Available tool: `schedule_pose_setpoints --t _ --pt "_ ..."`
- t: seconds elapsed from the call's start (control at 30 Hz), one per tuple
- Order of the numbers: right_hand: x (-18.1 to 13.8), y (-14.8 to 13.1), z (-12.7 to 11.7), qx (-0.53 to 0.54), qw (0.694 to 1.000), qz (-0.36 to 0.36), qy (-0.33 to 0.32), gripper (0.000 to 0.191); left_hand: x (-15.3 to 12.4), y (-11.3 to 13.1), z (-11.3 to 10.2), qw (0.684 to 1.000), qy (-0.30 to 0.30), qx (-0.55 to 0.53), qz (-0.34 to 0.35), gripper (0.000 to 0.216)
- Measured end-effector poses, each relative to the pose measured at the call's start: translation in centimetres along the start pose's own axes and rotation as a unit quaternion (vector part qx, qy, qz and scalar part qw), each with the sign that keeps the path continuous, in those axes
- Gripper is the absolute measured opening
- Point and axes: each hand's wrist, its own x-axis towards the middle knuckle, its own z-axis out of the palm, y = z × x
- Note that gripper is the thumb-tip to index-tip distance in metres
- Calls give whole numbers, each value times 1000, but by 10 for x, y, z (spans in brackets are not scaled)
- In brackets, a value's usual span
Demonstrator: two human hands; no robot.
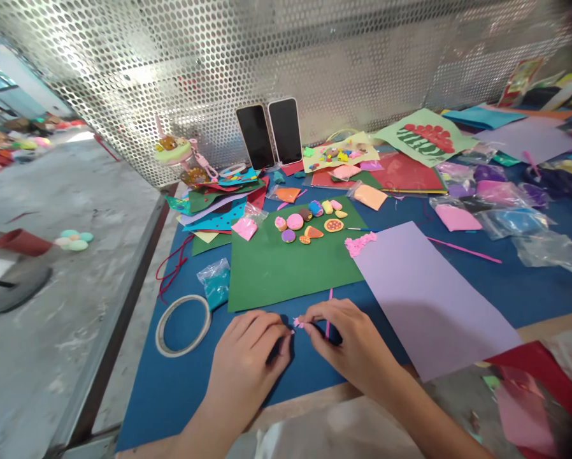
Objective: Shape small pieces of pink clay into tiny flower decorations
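Note:
My left hand [250, 350] and my right hand [346, 338] meet over the blue table cover [181, 382] near its front edge. Both pinch a tiny pink clay piece [296, 323] between their fingertips. My right hand also grips a thin pink stick tool [329, 312], which points up toward the green sheet [286, 261]. Several small clay figures [309, 223] lie at the far end of that green sheet. A lilac paper sheet [424, 293] lies just right of my hands, with a frilly pink clay strip [361, 243] at its far corner.
A tape ring [183, 324] and a teal clay bag [215, 282] lie to the left. Two phones [269, 134] lean on the perforated metal screen [286, 57]. Bags of clay [486, 197], coloured papers and a watermelon collage [424, 137] fill the back right. Red paper [539, 376] lies near right.

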Motion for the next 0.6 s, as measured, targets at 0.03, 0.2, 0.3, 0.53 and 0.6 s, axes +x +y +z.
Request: schedule_pose_setpoints --t 0.03,0.2,0.3,0.53,0.6 --pt "0 -1 -1 2 1000 3 1 13 -2 1 -2 999 -5 -33 -29 10" --pt "2 -7 -5 28 999 11 22 13 -6 8 -7 962 0 -198 -187 10" --pt "3 -12 -7 71 996 27 46 12 -7 10 -1 922 43 -288 -254 12" --pt "5 -21 -7 236 962 112 76 8 -3 25 19 837 162 -398 -340 9" --pt "7 -23 -6 282 948 125 74 10 -1 30 23 829 178 -401 -346 9"
